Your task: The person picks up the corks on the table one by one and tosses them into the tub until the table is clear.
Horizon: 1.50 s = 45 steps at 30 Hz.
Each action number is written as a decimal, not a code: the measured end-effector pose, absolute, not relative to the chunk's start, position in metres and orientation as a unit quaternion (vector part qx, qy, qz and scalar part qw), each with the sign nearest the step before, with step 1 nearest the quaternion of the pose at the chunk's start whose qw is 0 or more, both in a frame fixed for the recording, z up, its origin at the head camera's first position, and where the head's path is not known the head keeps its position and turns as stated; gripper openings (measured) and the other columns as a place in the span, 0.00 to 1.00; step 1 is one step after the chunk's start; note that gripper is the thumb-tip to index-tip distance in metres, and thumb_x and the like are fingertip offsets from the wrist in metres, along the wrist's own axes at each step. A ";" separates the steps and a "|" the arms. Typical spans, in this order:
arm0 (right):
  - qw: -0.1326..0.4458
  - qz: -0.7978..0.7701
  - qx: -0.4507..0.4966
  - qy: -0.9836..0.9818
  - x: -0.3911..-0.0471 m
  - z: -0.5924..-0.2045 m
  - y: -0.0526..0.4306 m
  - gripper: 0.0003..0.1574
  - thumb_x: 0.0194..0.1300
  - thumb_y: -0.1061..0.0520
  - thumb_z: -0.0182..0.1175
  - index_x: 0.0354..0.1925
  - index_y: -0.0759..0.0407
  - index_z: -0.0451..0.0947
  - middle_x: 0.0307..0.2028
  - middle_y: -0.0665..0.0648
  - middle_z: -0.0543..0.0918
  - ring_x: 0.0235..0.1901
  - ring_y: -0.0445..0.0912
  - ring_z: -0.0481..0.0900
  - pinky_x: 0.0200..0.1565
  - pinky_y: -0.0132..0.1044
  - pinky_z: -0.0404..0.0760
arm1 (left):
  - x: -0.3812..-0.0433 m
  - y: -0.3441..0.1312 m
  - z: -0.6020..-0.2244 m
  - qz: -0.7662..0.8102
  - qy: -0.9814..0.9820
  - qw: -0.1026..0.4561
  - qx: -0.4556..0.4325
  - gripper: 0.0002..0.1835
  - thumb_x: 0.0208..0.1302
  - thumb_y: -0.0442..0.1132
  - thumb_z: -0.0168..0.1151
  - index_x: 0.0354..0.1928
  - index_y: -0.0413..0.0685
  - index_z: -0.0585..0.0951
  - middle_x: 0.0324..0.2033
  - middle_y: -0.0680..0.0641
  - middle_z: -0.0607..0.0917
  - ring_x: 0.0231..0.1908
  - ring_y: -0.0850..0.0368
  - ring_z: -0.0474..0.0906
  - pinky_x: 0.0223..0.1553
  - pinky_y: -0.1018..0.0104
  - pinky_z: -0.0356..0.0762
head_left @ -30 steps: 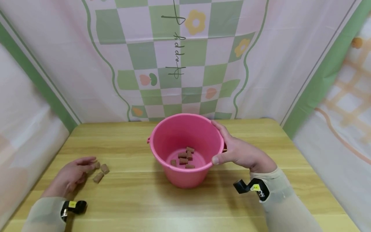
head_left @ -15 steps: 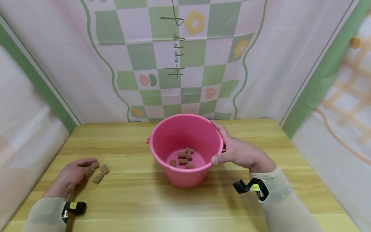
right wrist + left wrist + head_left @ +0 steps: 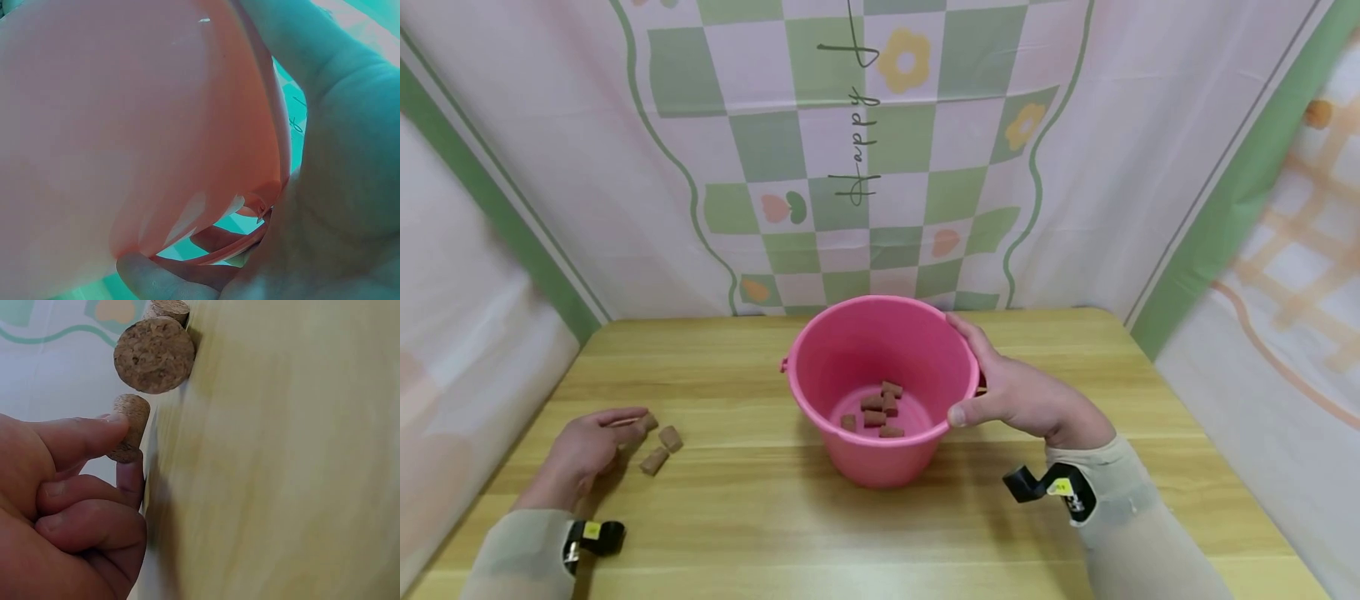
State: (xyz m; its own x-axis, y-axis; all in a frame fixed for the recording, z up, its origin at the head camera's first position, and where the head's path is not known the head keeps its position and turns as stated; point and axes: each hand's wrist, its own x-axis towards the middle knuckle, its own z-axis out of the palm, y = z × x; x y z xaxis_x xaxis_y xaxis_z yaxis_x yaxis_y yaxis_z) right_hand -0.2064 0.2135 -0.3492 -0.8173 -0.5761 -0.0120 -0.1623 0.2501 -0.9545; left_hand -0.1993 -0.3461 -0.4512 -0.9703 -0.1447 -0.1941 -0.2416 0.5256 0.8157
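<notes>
My left hand (image 3: pixel 587 447) is at the left of the table, pinching a cork stopper (image 3: pixel 132 422) between thumb and a fingertip. In the left wrist view the other fingers curl in beneath it, close beside the wood. Two more corks, one nearer (image 3: pixel 654 461) and one farther (image 3: pixel 671 438), lie just right of those fingertips. A pink bucket (image 3: pixel 883 462) stands mid-table with several corks (image 3: pixel 874 417) on its floor. My right hand (image 3: pixel 1022 389) grips the bucket's right rim, thumb over the near side. In the right wrist view its fingers reach under the bucket's handle (image 3: pixel 234 249).
The wooden table (image 3: pixel 722 517) ends at a patterned cloth (image 3: pixel 901 142) hung behind it. More cloth hangs along the left and right sides. A black camera (image 3: pixel 601 538) is strapped on the left wrist, another camera (image 3: pixel 1026 483) on the right.
The cork at my left fingertips has shifted and tilted slightly as the fingers moved a little. My right hand and the bucket stay where they were.
</notes>
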 end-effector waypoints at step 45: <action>0.178 -0.562 -0.241 0.771 -0.207 -0.350 0.214 0.74 0.52 0.53 0.78 0.78 0.34 0.37 0.71 0.57 0.61 0.64 0.59 0.67 0.57 0.52 0.74 | -0.196 -0.264 -0.367 0.593 0.804 0.053 -0.001 0.26 0.72 0.44 0.62 0.66 0.37 0.74 0.46 0.60 0.84 0.18 0.67 0.62 0.21 0.72 0.67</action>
